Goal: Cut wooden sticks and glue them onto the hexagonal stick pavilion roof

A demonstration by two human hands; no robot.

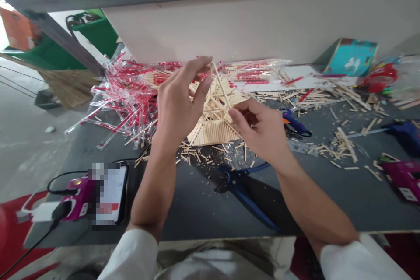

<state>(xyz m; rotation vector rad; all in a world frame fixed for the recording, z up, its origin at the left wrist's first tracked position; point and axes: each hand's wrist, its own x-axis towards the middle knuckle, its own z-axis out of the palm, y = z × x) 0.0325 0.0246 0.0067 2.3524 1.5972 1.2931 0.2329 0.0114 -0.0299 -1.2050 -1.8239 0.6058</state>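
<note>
A model built of thin wooden sticks (215, 133) stands on the grey table, with a slatted front piece and a tangle of crossed sticks above. One slim wooden stick (221, 85) slants down from upper left to lower right over it. At its upper end, my left hand (177, 100) is closed, the tip held between thumb and forefinger. My right hand (262, 129) pinches around the stick's lower end, close beside the model; its fingertips partly cover the joint there. Just below lie blue-handled cutting pliers (244, 199). A blue glue gun (297, 124) is partly hidden behind my right hand.
Plastic-wrapped chopsticks with red print (131, 100) pile up at the left and back. Cut stick pieces (344, 146) litter the right side. A phone (113, 197) and a purple power strip (78, 197) lie front left. A teal box (352, 57) stands against the wall panel.
</note>
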